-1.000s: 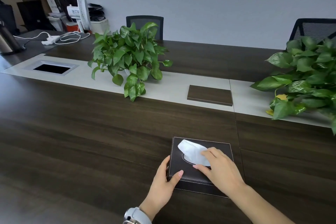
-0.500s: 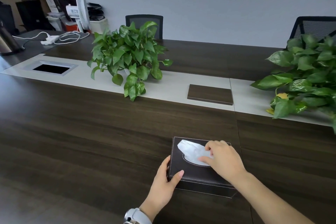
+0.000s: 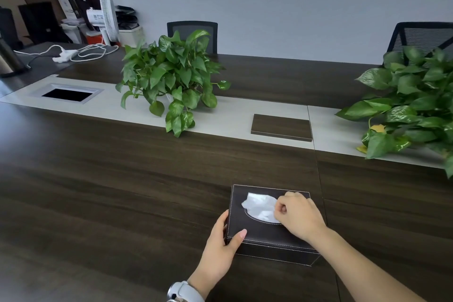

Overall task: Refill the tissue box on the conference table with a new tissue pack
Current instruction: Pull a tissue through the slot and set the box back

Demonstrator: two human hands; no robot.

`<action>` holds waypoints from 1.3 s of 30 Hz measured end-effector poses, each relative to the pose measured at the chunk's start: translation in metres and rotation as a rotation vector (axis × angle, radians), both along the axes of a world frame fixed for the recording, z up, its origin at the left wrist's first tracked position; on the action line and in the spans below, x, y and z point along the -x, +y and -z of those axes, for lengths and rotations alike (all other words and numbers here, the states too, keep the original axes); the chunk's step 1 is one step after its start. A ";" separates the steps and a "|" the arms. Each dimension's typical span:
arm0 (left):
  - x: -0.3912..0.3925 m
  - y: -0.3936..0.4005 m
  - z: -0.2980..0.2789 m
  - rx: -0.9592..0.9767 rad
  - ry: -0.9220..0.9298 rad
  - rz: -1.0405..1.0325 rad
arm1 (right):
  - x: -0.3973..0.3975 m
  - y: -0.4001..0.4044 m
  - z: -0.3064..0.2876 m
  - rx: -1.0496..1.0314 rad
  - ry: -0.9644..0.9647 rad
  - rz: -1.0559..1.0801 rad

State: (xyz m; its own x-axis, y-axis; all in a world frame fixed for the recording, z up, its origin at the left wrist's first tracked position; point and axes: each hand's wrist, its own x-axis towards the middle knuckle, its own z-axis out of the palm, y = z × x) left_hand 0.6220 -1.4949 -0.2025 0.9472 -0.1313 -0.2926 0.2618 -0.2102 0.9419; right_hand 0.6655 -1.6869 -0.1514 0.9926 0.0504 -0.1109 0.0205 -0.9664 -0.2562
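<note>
- Two bare hands work at a dark brown leather-look tissue box with pale stitching [image 3: 263, 233], which sits on the dark wood-grain conference table [image 3: 122, 179] at about 5 o'clock in the view, near the table's near edge.
- Left hand [image 3: 220, 250] grips the box's left end, thumb lying on the lid's near-left corner, fingers against the side; a white watch band [image 3: 182, 293] circles that wrist.
- Right hand [image 3: 297, 215] rests on the lid's right half, fingers curled closed around the edge of the crumpled white tissue [image 3: 259, 206] that stands up out of the oval slot.
- Beyond, at 12 o'clock, a leafy green potted plant [image 3: 171, 81] stands on the pale centre strip [image 3: 232, 117]; a second leafy plant [image 3: 411, 105] is at 2 o'clock.
- Between the plants a flat dark wood panel [image 3: 282, 127] lies on the strip.
- At 10 o'clock, a rectangular metal-framed opening [image 3: 68, 94] is set into the strip.
</note>
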 end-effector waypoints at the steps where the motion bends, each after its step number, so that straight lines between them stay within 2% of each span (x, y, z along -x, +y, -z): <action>1: 0.000 0.000 0.000 0.006 0.000 -0.006 | -0.001 -0.003 -0.003 -0.038 -0.010 0.003; 7: 0.000 0.001 0.002 0.010 -0.001 -0.002 | -0.002 -0.028 -0.032 -0.193 -0.131 0.085; 10: 0.000 0.001 0.001 0.023 0.002 -0.007 | 0.007 -0.044 -0.025 -0.368 -0.301 0.329; 12: -0.001 0.001 -0.001 0.043 0.033 -0.014 | 0.021 -0.050 -0.009 -0.517 -0.333 0.518; 16: -0.005 -0.003 -0.003 0.134 0.151 -0.041 | 0.053 -0.045 0.024 -0.779 0.011 0.714; 18: -0.008 -0.004 0.000 0.157 0.195 -0.059 | 0.060 -0.039 0.032 -0.938 0.120 0.782; 21: -0.010 -0.007 0.003 0.180 0.217 -0.060 | 0.063 -0.031 0.036 -1.030 0.167 0.786; 30: -0.063 -0.034 -0.022 0.169 0.150 -0.021 | 0.037 -0.049 0.016 -1.147 0.007 0.826; 35: -0.137 -0.063 -0.045 0.202 0.078 0.015 | -0.027 -0.079 -0.016 -1.240 -0.127 0.724; 39: -0.202 -0.088 -0.057 0.271 0.051 0.014 | -0.094 -0.102 -0.027 -1.232 -0.147 0.635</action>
